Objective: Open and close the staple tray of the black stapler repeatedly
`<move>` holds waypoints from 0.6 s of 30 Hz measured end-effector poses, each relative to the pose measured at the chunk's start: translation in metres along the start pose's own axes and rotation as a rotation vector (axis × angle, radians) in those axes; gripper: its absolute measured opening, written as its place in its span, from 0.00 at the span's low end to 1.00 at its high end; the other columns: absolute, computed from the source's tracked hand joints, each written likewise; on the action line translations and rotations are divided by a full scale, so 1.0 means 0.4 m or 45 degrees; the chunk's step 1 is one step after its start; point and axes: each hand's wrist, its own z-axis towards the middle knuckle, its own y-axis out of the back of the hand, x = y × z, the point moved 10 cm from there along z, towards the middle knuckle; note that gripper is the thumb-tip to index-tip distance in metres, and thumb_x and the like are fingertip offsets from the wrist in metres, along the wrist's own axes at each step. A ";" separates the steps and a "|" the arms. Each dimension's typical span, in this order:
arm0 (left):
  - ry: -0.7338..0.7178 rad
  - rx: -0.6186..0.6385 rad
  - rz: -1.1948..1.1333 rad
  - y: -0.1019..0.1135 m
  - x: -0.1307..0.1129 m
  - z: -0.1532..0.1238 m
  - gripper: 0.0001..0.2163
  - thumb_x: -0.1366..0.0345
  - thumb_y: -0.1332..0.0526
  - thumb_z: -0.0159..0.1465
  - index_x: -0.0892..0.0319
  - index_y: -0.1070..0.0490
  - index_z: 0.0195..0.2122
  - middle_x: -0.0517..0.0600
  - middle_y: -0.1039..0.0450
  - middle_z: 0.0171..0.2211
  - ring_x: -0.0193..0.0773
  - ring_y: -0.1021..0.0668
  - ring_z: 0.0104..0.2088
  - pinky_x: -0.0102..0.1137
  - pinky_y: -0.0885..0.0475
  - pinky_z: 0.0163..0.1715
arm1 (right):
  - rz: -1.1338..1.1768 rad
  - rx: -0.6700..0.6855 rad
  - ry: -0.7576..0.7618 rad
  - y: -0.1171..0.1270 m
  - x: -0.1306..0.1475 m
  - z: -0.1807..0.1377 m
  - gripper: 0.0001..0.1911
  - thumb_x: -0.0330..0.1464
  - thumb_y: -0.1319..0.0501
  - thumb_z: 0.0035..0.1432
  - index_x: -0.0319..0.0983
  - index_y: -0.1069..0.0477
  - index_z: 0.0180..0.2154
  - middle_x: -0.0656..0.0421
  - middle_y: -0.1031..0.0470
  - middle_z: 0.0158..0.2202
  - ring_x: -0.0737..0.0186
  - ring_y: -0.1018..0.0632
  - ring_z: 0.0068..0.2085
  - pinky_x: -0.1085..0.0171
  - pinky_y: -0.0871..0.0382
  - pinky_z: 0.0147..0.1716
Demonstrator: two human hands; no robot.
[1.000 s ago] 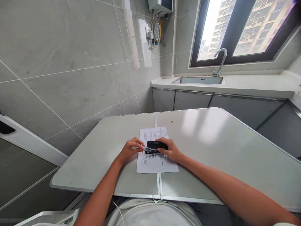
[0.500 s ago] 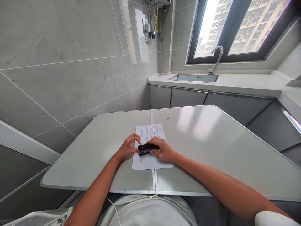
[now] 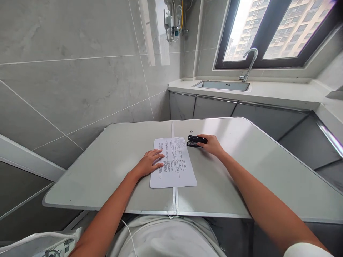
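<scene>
A black stapler [image 3: 196, 139] is in the grip of my right hand [image 3: 211, 144], just off the upper right corner of the printed paper. Its jaws are apart and point left. My left hand [image 3: 150, 162] lies flat on the left edge of the paper [image 3: 174, 164], fingers stretched out and apart. The sheet carries lines of dark print and lies over the table's middle seam. Two tiny dark pieces [image 3: 191, 131], too small to name, sit on the table just beyond the stapler.
The pale folding table [image 3: 230, 178] has a metal edge and a centre seam. Behind it, a counter [image 3: 281, 92] holds a sink [image 3: 225, 85] with a tap [image 3: 249, 64] under a window. A tiled wall [image 3: 93, 82] stands at the left.
The stapler has gone from over the middle of the paper to the right and away from me, in my right hand. My left hand has left the stapler's front and flattened on the paper.
</scene>
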 end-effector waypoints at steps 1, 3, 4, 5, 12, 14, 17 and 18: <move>0.012 0.012 0.003 -0.004 0.004 0.001 0.21 0.50 0.39 0.70 0.47 0.28 0.61 0.51 0.37 0.69 0.55 0.37 0.69 0.53 0.42 0.68 | 0.027 0.104 0.002 -0.007 -0.003 0.001 0.19 0.35 0.33 0.54 0.41 0.20 0.49 0.55 0.17 0.43 0.53 0.19 0.41 0.53 0.24 0.44; 0.017 0.002 0.005 -0.005 0.009 0.002 0.21 0.49 0.39 0.70 0.48 0.27 0.61 0.52 0.36 0.69 0.54 0.37 0.70 0.52 0.42 0.68 | 0.093 0.319 0.015 -0.029 0.006 -0.007 0.20 0.35 0.32 0.54 0.42 0.20 0.50 0.56 0.17 0.44 0.53 0.19 0.41 0.54 0.24 0.44; 0.016 -0.010 0.005 -0.004 0.010 0.002 0.21 0.49 0.39 0.69 0.48 0.27 0.61 0.52 0.36 0.68 0.54 0.37 0.69 0.52 0.42 0.68 | 0.118 0.422 0.029 -0.041 0.018 -0.016 0.21 0.36 0.33 0.54 0.42 0.20 0.50 0.56 0.17 0.44 0.53 0.19 0.42 0.55 0.24 0.44; 0.015 -0.021 0.007 -0.003 0.011 0.002 0.21 0.49 0.39 0.69 0.48 0.26 0.60 0.52 0.35 0.68 0.54 0.37 0.69 0.52 0.41 0.67 | 0.131 0.512 0.053 -0.053 0.035 -0.026 0.20 0.36 0.33 0.54 0.42 0.20 0.50 0.56 0.17 0.44 0.53 0.19 0.42 0.55 0.24 0.43; -0.039 -0.033 -0.025 0.009 -0.011 0.002 0.20 0.50 0.38 0.69 0.49 0.25 0.58 0.53 0.32 0.66 0.53 0.33 0.66 0.50 0.40 0.66 | -0.050 0.573 0.287 -0.113 0.153 -0.070 0.19 0.32 0.37 0.59 0.45 0.23 0.53 0.60 0.18 0.40 0.57 0.22 0.38 0.59 0.27 0.41; -0.034 -0.028 -0.035 0.015 -0.019 0.001 0.19 0.50 0.37 0.68 0.49 0.25 0.58 0.54 0.32 0.65 0.54 0.33 0.66 0.51 0.40 0.66 | -0.079 0.536 0.367 -0.127 0.174 -0.076 0.24 0.30 0.38 0.61 0.47 0.26 0.59 0.58 0.19 0.45 0.56 0.21 0.42 0.58 0.27 0.44; -0.021 0.018 -0.014 0.017 -0.029 0.000 0.20 0.49 0.37 0.67 0.48 0.25 0.58 0.53 0.33 0.65 0.54 0.33 0.65 0.52 0.40 0.65 | -0.152 0.499 0.454 -0.145 0.184 -0.083 0.27 0.31 0.39 0.64 0.49 0.30 0.64 0.56 0.20 0.47 0.55 0.22 0.42 0.57 0.27 0.45; -0.022 0.036 0.000 0.016 -0.033 0.000 0.21 0.48 0.37 0.67 0.47 0.25 0.58 0.53 0.33 0.65 0.54 0.33 0.65 0.52 0.40 0.65 | -0.174 0.471 0.463 -0.147 0.182 -0.082 0.27 0.31 0.40 0.65 0.50 0.30 0.64 0.56 0.20 0.46 0.55 0.22 0.42 0.57 0.27 0.45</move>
